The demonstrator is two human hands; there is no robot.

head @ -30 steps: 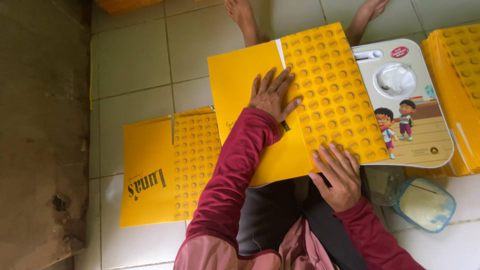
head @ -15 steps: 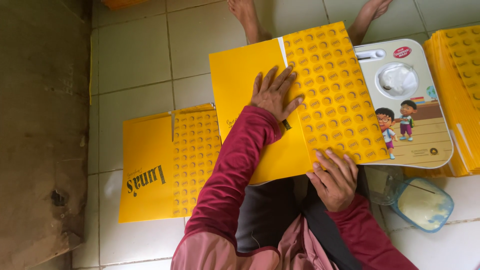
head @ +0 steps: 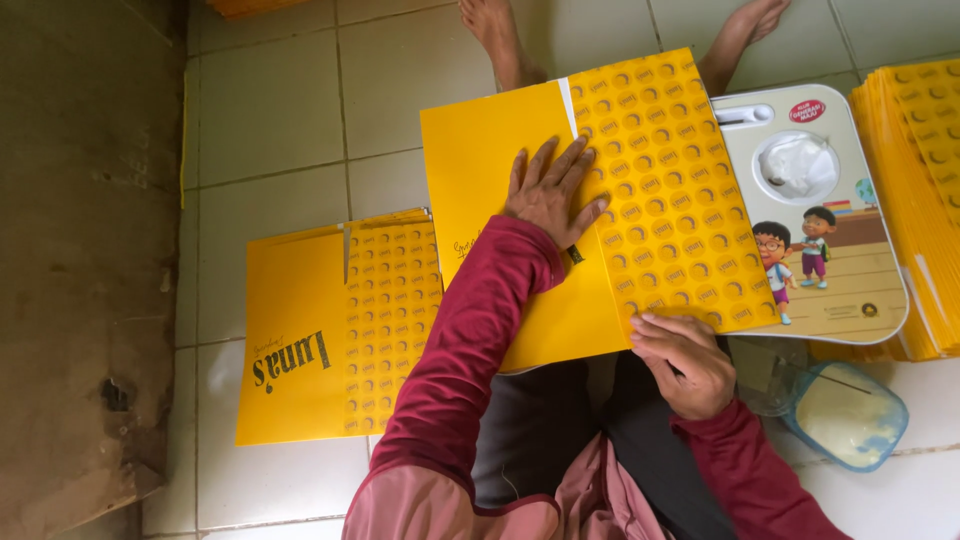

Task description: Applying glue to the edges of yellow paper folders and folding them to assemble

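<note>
A yellow cardboard sheet (head: 500,170) with a dotted flap lies across my lap, partly over a plastic board with cartoon children (head: 830,230). My left hand (head: 550,195) rests flat on the sheet near the fold, fingers spread. My right hand (head: 685,360) is curled at the sheet's near edge, its fingers closed on the lower corner of the dotted flap (head: 660,190).
A stack of folded yellow sheets (head: 330,330) lies on the tiled floor to the left. Another pile of yellow sheets (head: 920,170) sits at the right edge. A blue-rimmed container with pale paste (head: 845,415) stands by my right knee. A rough wall (head: 80,270) runs along the left. My bare feet (head: 495,30) show at the top.
My right hand has gone from lying flat with spread fingers to curling its fingers at the flap's near edge. The left hand stays pressed on the sheet.
</note>
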